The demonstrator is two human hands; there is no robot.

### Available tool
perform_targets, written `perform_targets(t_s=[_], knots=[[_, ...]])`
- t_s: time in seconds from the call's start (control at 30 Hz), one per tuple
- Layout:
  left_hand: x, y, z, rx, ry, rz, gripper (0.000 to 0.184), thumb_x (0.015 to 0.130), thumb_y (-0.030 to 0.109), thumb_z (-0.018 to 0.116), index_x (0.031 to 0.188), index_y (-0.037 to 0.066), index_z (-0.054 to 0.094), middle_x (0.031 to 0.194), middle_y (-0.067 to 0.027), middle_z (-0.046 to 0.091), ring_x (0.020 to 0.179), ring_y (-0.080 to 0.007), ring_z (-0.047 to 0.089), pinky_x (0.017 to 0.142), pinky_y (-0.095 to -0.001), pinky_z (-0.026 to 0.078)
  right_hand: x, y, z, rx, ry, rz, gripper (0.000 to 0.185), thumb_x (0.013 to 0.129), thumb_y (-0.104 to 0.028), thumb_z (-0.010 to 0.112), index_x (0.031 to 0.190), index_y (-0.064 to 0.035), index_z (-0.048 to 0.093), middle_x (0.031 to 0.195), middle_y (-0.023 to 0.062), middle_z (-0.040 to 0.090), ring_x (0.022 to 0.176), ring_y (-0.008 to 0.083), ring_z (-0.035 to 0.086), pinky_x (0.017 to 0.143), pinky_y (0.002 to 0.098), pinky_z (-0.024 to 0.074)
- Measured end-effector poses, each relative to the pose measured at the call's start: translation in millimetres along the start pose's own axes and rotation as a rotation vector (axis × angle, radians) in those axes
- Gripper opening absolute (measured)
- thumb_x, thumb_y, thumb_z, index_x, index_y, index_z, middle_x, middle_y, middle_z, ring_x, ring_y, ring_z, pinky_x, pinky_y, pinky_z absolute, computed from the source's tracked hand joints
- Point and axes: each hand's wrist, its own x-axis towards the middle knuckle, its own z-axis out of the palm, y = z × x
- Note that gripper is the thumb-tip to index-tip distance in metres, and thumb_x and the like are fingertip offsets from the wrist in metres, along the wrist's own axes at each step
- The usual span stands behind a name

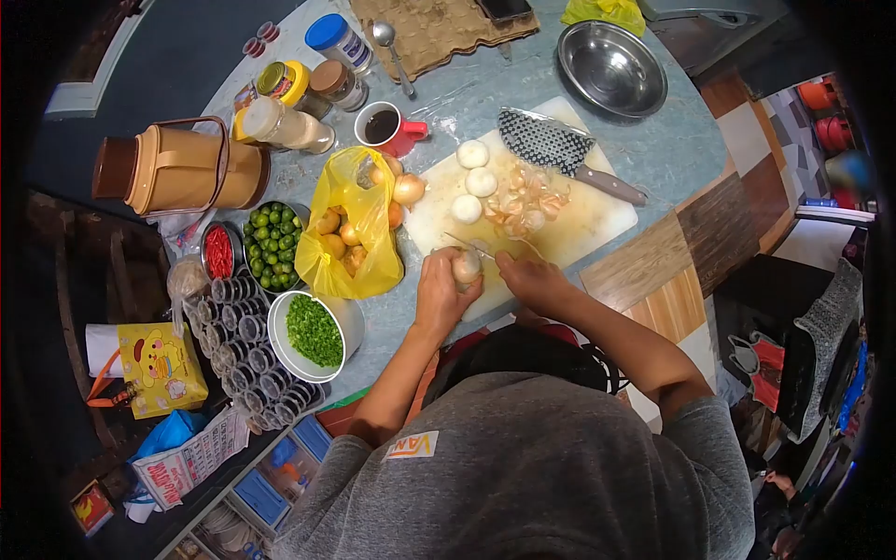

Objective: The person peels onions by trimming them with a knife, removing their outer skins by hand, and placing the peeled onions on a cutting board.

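Observation:
My left hand [443, 291] is closed around a pale onion [466, 267] at the near edge of the white cutting board [597, 224]. In my right hand [532, 280] is a small knife [464, 242], its thin blade reaching over the top of the onion. Three peeled white onions [481, 182] sit in a row on the board, beside a heap of onion skins [527, 201]. A cleaver [551, 145] with a patterned blade and brown handle lies across the board's far right side. Unpeeled onions [353, 259] fill a yellow plastic bag [327, 280] left of the board.
Left of the bag stand a bowl of chopped greens [343, 362], green citrus [271, 245], red chillies [218, 252] and stacked clear cups [241, 350]. A red mug [404, 140], jars [280, 126] and a tan thermos [191, 168] are farther back. A metal bowl [611, 70] stands at the far right.

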Motion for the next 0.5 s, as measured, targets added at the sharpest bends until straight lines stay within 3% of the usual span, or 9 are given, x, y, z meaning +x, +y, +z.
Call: perform_targets(t_s=[0.23, 0.33, 0.43, 0.5], knots=[[-2, 14, -6, -0.207, 0.092, 0.044, 0.050, 0.064, 0.000, 0.074, 0.108, 0.001, 0.050, 0.107, -0.0188, 0.053, 0.100, -0.0353, 0.052, 0.088, -0.0428, 0.044, 2, -1, -8, 0.034, -0.068, 0.046, 0.016, 0.091, -0.015, 0.042, 0.104, -0.0055, 0.041, 0.091, 0.0226, 0.063, 0.090, 0.0412, 0.061, 0.072, 0.0497, 0.0486], [-1, 3, 6, -0.165, 0.068, 0.128, 0.047, 0.066, -0.001, 0.074, 0.106, 0.004, 0.051, 0.109, -0.0176, 0.052, 0.103, -0.0344, 0.051, 0.090, -0.0427, 0.043, 0, 2, -6, 0.062, 0.059, -0.013, 0.017, 0.091, -0.017, 0.043, 0.103, -0.0048, 0.041, 0.091, 0.0228, 0.062, 0.090, 0.0417, 0.061, 0.072, 0.0495, 0.0485], [-8, -6, 17, -0.159, 0.061, 0.130, 0.043, 0.068, 0.000, 0.074, 0.104, 0.005, 0.051, 0.111, -0.0168, 0.050, 0.106, -0.0333, 0.049, 0.092, -0.0417, 0.042, -11, 1, -9, 0.150, 0.248, -0.021, 0.019, 0.090, -0.018, 0.050, 0.102, -0.0053, 0.041, 0.083, 0.0224, 0.060, 0.074, 0.0449, 0.060, 0.064, 0.0535, 0.0476], [-14, -3, 15, -0.139, 0.080, 0.114, 0.040, 0.070, -0.001, 0.073, 0.104, 0.004, 0.052, 0.113, -0.0189, 0.050, 0.106, -0.0349, 0.050, 0.091, -0.0415, 0.043, -23, 2, -16, 0.140, 0.251, -0.055, 0.022, 0.089, -0.020, 0.052, 0.102, -0.0051, 0.041, 0.082, 0.0225, 0.060, 0.073, 0.0445, 0.060, 0.063, 0.0531, 0.0483]])
